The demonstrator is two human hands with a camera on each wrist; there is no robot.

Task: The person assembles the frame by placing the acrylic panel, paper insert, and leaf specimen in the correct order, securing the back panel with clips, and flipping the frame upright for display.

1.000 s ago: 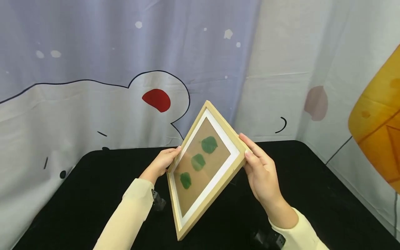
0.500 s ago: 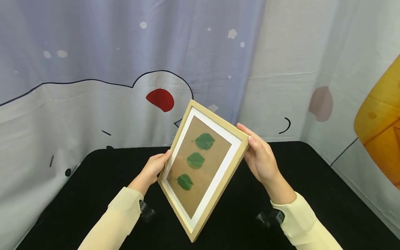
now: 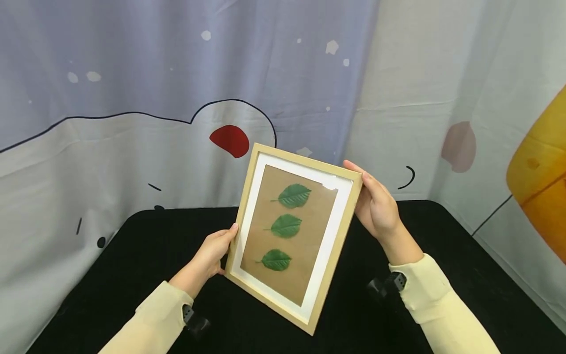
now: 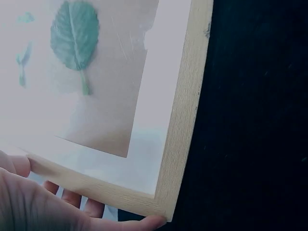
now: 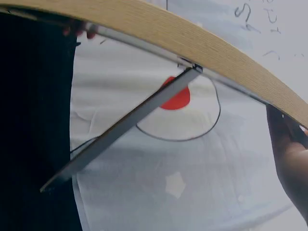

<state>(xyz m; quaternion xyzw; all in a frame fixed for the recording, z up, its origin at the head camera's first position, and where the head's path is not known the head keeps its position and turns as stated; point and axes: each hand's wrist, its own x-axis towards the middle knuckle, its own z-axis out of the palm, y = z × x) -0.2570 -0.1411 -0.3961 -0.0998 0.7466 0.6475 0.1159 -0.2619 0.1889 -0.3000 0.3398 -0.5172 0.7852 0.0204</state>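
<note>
A light wooden picture frame (image 3: pixel 305 236) is held up above the black table, tilted, its front facing me. Behind its clear front, three green leaves (image 3: pixel 285 226) lie on brown backing inside a white mat. My left hand (image 3: pixel 205 255) grips the left edge near the lower corner; in the left wrist view, several fingers of that hand (image 4: pixel 43 207) curl behind the rail. At the upper right corner my right hand (image 3: pixel 380 209) holds the frame, thumb on the edge, other fingers partly hidden behind. In the right wrist view, a stand leg (image 5: pixel 120 127) sticks out from the frame's back.
A black-covered table (image 3: pixel 146 255) lies beneath the frame. Behind it hangs a printed curtain (image 3: pixel 132 59), with another white one (image 3: pixel 499 162) along the right side. Small black cameras (image 3: pixel 196 322) sit at both wrists.
The frame has turned from steeply slanted to more upright and face-on, its top swinging left. My left hand has moved left and lower, my right hand slightly up; both keep their hold.
</note>
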